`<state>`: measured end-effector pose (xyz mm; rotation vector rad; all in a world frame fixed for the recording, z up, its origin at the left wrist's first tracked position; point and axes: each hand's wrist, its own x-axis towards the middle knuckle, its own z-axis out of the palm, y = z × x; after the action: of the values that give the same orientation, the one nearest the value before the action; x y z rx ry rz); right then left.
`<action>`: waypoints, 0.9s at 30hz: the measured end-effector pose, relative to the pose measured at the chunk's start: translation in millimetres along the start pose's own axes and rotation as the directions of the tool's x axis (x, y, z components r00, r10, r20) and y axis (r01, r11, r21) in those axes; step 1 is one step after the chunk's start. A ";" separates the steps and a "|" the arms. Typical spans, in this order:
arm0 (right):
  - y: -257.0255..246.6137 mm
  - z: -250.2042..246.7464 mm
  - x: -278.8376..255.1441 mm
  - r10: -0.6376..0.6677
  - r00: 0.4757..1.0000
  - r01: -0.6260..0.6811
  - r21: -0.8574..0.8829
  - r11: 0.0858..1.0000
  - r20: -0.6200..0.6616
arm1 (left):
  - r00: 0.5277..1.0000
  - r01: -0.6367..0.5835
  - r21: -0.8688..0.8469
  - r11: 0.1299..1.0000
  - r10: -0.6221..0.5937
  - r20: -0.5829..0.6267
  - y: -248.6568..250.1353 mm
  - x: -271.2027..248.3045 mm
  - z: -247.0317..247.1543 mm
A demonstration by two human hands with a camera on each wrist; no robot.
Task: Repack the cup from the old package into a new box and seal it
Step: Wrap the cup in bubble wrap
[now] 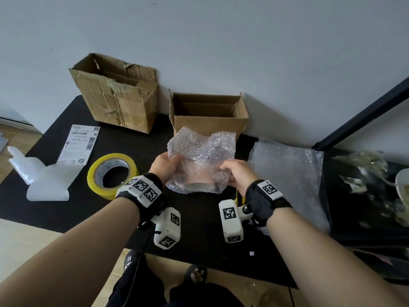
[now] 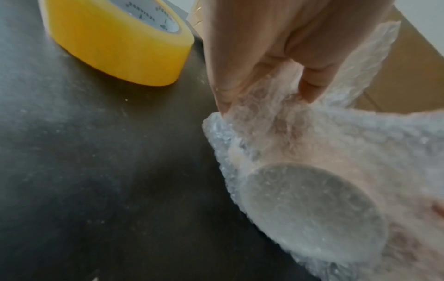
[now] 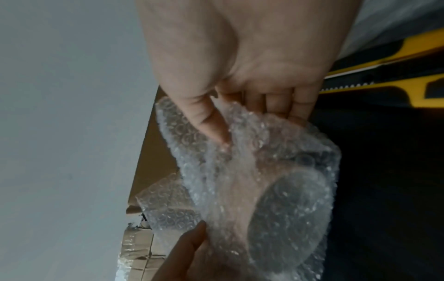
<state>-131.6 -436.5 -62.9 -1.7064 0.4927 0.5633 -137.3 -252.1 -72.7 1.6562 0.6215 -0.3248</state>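
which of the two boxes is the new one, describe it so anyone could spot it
Start at the black table against the white wall. Two open cardboard boxes stand along the wall; the new box is the right one, behind the bubble-wrapped cup. It is clean and smooth, unlike the torn, crumpled old box.

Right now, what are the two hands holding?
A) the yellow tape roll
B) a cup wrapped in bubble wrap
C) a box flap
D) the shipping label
B: the left hand and right hand grip the bubble wrap around the cup.
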 end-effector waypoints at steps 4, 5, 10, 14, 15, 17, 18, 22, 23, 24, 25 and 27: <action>-6.3 -1.8 2.5 0.098 0.995 -0.098 0.028 0.995 -0.011 | 1.000 0.009 0.030 1.000 -0.008 -0.019 3.6 1.1 0.3; -11.2 -0.9 0.4 0.109 0.994 -0.109 0.007 0.994 0.018 | 1.000 0.014 0.038 0.999 -0.013 -0.026 3.7 2.1 0.7; -18.8 4.7 3.7 0.097 0.989 -0.115 -0.165 0.979 -0.115 | 0.997 0.058 0.070 0.996 -0.054 -0.058 3.7 6.0 0.7; -12.7 9.1 8.2 0.152 0.963 -0.181 -0.114 0.977 -0.225 | 0.988 0.104 0.128 0.986 -0.088 -0.126 -2.2 13.6 -3.4; -8.4 9.6 14.2 0.166 0.958 -0.194 -0.104 0.975 -0.232 | 0.985 0.119 0.145 0.982 -0.098 -0.141 -4.8 16.0 -5.1; 7.8 2.8 38.2 0.160 0.955 -0.197 -0.129 0.972 -0.250 | 0.980 0.152 0.182 0.971 -0.125 -0.154 -7.6 17.2 -8.5; 16.4 -1.2 50.4 0.154 0.953 -0.196 -0.142 0.970 -0.260 | 0.978 0.170 0.194 0.966 -0.141 -0.152 -8.4 17.9 -11.1; 6.2 2.4 39.5 0.169 0.943 -0.216 -0.143 0.966 -0.287 | 0.978 0.202 0.349 0.915 -0.171 -0.118 -8.3 22.1 -21.1; 3.5 5.0 36.0 0.167 0.942 -0.219 -0.154 0.964 -0.293 | 0.987 0.157 0.465 0.871 -0.117 -0.114 -6.7 22.2 -20.7; -1.8 7.7 28.0 0.156 0.943 -0.215 -0.181 0.960 -0.293 | 0.993 0.092 0.569 0.817 -0.030 -0.117 -4.5 20.6 -19.7; -4.5 9.5 24.2 0.144 0.945 -0.214 -0.221 0.952 -0.295 | 0.990 -0.003 0.643 0.766 0.095 -0.107 -2.6 19.0 -18.1; -4.9 9.4 22.5 0.124 0.950 -0.206 -0.278 0.938 -0.285 | 0.917 -0.294 0.677 0.674 0.399 0.001 5.7 10.5 -12.0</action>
<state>-111.8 -426.8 -74.5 -2.0633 0.7799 0.5568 -127.1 -238.7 -71.5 2.4757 0.2771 -0.1413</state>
